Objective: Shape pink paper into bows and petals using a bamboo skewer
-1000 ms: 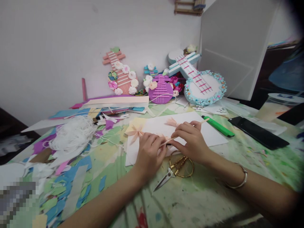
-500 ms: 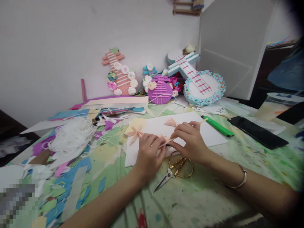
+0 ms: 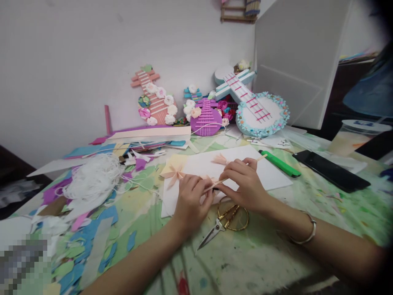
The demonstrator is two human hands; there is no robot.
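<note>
Between my two hands runs a thin peach paper strip (image 3: 220,182), pinched at both ends above a white sheet (image 3: 199,160). My left hand (image 3: 194,200) is closed on its left part, and my right hand (image 3: 245,182) grips it further right, with one end poking out past the fingers. A peach paper flower (image 3: 176,173) lies just beyond my left hand on the sheet's left side. Another folded peach paper piece (image 3: 220,159) rests behind my right hand. Gold-handled scissors (image 3: 225,221) lie below my hands, blades pointing to the lower left.
White string (image 3: 95,175) lies heaped at left, above blue and green paper scraps (image 3: 89,237). A green cutter (image 3: 280,164), a black phone (image 3: 331,170) and a lidded cup (image 3: 353,135) sit at right. Decorated paper instruments (image 3: 206,116) stand along the wall.
The view has shifted very slightly. Both hands keep the same pinch on the strip, with hardly any visible movement.
</note>
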